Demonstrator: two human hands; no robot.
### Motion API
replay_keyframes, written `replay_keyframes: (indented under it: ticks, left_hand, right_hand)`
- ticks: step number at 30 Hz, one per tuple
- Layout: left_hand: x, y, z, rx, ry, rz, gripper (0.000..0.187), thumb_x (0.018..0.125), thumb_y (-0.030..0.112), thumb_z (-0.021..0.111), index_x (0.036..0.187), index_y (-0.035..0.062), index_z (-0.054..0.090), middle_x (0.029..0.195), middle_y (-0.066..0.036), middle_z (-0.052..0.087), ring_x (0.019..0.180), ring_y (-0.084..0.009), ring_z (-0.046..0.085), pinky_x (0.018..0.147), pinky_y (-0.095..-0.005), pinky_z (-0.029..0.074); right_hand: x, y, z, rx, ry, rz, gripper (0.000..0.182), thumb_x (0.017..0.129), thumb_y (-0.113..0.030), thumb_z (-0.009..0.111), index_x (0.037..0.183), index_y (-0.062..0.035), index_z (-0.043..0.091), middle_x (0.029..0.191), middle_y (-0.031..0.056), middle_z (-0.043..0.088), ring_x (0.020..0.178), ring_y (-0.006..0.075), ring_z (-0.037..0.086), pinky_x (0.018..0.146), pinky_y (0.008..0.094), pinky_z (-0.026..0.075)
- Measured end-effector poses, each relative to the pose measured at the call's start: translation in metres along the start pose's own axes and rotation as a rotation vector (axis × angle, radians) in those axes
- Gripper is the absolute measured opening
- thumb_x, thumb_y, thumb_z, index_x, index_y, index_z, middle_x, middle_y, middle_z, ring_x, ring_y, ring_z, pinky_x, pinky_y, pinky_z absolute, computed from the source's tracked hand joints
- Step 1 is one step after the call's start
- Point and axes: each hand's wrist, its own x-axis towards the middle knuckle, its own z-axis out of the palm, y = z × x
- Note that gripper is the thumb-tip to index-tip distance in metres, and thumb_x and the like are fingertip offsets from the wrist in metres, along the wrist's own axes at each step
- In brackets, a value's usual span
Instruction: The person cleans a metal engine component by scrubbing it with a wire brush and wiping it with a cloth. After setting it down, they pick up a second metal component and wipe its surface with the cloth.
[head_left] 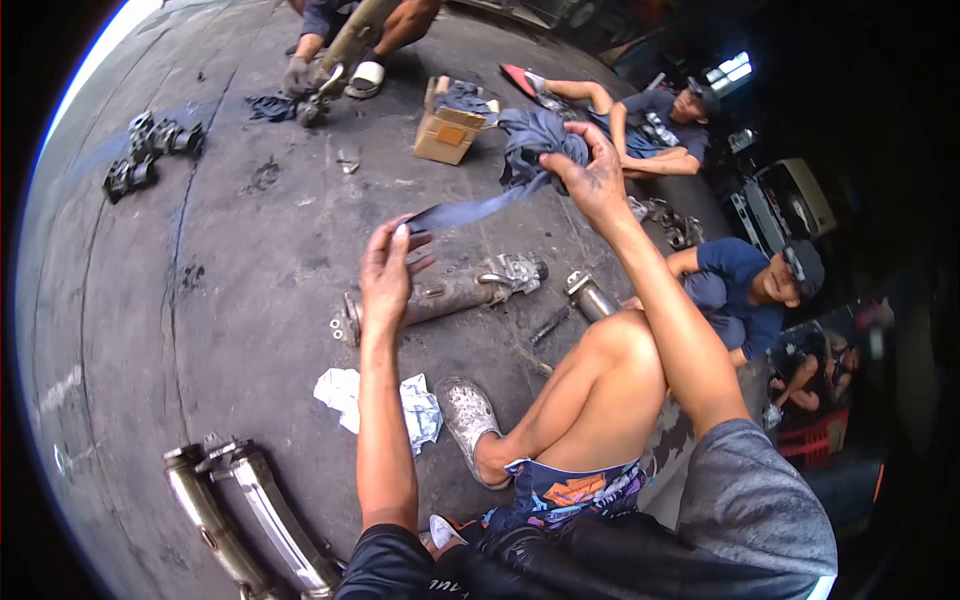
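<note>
A bunched blue-grey rag (540,140) is held up in front of me by my right hand (592,178), its fingers closed around the bundle. One long strip of the cloth stretches down leftward to my left hand (385,270), which pinches the strip's end between thumb and fingers. Under the strip, a dirty metal cylinder with a bracketed end (440,298) lies on the floor. A crumpled white cloth or paper (420,408) rests below it, near my shoe (468,415).
Metal tubes (270,510) lie at lower left, blackened metal parts (150,155) at upper left. A cardboard box (445,130) holding cloth stands ahead. One person (370,30) handles a large cylinder; others (745,290) sit at right, near a shorter metal cylinder (592,297).
</note>
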Motion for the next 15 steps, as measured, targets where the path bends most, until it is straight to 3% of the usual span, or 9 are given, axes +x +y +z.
replay_keyframes:
  ticks: [1, 2, 4, 5, 7, 8, 10, 13, 15]
  left_hand:
    - [-0.001, 0.002, 0.013, -0.106, 0.009, -0.022, 0.046, 0.107, 0.036, 0.057, 0.144, 0.0094, 0.051, 0.143, -0.017, 0.054, 0.124, -0.0327, 0.060, 0.094, -0.0486, 0.058]
    - [-0.004, 0.001, 0.025, -0.204, -0.020, -0.010, 0.054, 0.105, 0.043, 0.057, 0.149, 0.0145, 0.046, 0.152, -0.017, 0.046, 0.124, -0.0265, 0.058, 0.092, -0.0486, 0.058]
    - [-0.008, 0.001, 0.043, -0.343, 0.076, -0.002, 0.073, 0.099, 0.047, 0.066, 0.155, 0.0093, 0.037, 0.147, -0.013, 0.051, 0.123, -0.0245, 0.056, 0.099, -0.0406, 0.054]
    - [-0.001, -0.005, 0.033, -0.346, 0.082, 0.030, 0.070, 0.098, 0.038, 0.071, 0.153, 0.0054, 0.041, 0.140, -0.011, 0.057, 0.124, -0.0220, 0.056, 0.100, -0.0364, 0.051]
    - [0.017, -0.010, 0.019, -0.417, 0.400, 0.040, 0.054, 0.095, 0.021, 0.076, 0.142, 0.0023, 0.057, 0.128, -0.006, 0.066, 0.117, -0.0159, 0.062, 0.102, -0.0339, 0.050]
    - [0.019, -0.011, 0.008, -0.340, 0.381, 0.269, 0.052, 0.095, 0.019, 0.076, 0.140, 0.0010, 0.058, 0.131, -0.005, 0.066, 0.116, -0.0152, 0.062, 0.102, -0.0324, 0.050]
    - [0.009, -0.005, -0.007, -0.298, 0.359, 0.172, 0.048, 0.097, 0.014, 0.074, 0.140, 0.0019, 0.055, 0.127, -0.007, 0.066, 0.103, -0.0208, 0.069, 0.089, -0.0381, 0.059]
    - [-0.011, 0.024, -0.014, -0.075, 0.052, 0.050, 0.046, 0.090, 0.018, 0.079, 0.128, -0.0009, 0.062, 0.116, -0.012, 0.073, 0.099, -0.0246, 0.072, 0.088, -0.0386, 0.059]
    - [-0.022, 0.055, -0.029, 0.964, -0.050, 0.001, 0.039, 0.080, 0.015, 0.082, 0.113, -0.0020, 0.069, 0.103, -0.020, 0.075, 0.095, -0.0328, 0.074, 0.085, -0.0418, 0.059]
  right_hand:
    - [-0.009, -0.006, 0.008, -0.083, -0.086, -0.179, 0.050, 0.074, -0.019, 0.084, 0.117, -0.0008, 0.066, 0.105, 0.0113, 0.072, 0.100, 0.0176, 0.066, 0.090, 0.0324, 0.051]
    - [-0.023, -0.031, 0.017, 0.002, -0.312, -0.072, 0.054, 0.077, -0.023, 0.087, 0.122, -0.0035, 0.065, 0.114, 0.0116, 0.071, 0.107, 0.0184, 0.066, 0.091, 0.0331, 0.052]
    - [-0.049, -0.052, 0.038, 0.198, -0.787, -0.145, 0.064, 0.082, -0.032, 0.089, 0.136, -0.0072, 0.062, 0.131, 0.0109, 0.065, 0.118, 0.0220, 0.064, 0.096, 0.0392, 0.054]
    - [-0.055, -0.053, 0.048, 0.279, -0.881, -0.197, 0.064, 0.083, -0.031, 0.088, 0.138, -0.0093, 0.062, 0.135, 0.0095, 0.065, 0.121, 0.0230, 0.063, 0.097, 0.0402, 0.054]
    - [-0.051, -0.070, 0.048, 0.237, -0.825, -0.036, 0.058, 0.087, -0.027, 0.084, 0.137, -0.0055, 0.063, 0.135, 0.0136, 0.064, 0.123, 0.0254, 0.063, 0.099, 0.0382, 0.054]
    - [-0.047, -0.054, 0.050, 0.338, -0.771, 0.057, 0.055, 0.089, -0.024, 0.082, 0.136, -0.0011, 0.062, 0.133, 0.0156, 0.065, 0.121, 0.0260, 0.065, 0.101, 0.0366, 0.053]
    - [-0.039, -0.057, 0.043, 0.376, -0.744, 0.193, 0.049, 0.093, -0.021, 0.078, 0.134, 0.0018, 0.062, 0.129, 0.0149, 0.067, 0.120, 0.0229, 0.065, 0.101, 0.0355, 0.053]
    - [-0.045, -0.058, 0.050, 0.290, -0.796, 0.306, 0.045, 0.097, -0.023, 0.073, 0.133, 0.0021, 0.061, 0.125, 0.0139, 0.068, 0.112, 0.0205, 0.066, 0.091, 0.0321, 0.055]
    - [-0.046, -0.061, 0.050, 0.308, -0.805, 0.277, 0.044, 0.098, -0.025, 0.073, 0.131, 0.0008, 0.062, 0.123, 0.0116, 0.068, 0.108, 0.0188, 0.066, 0.087, 0.0314, 0.056]
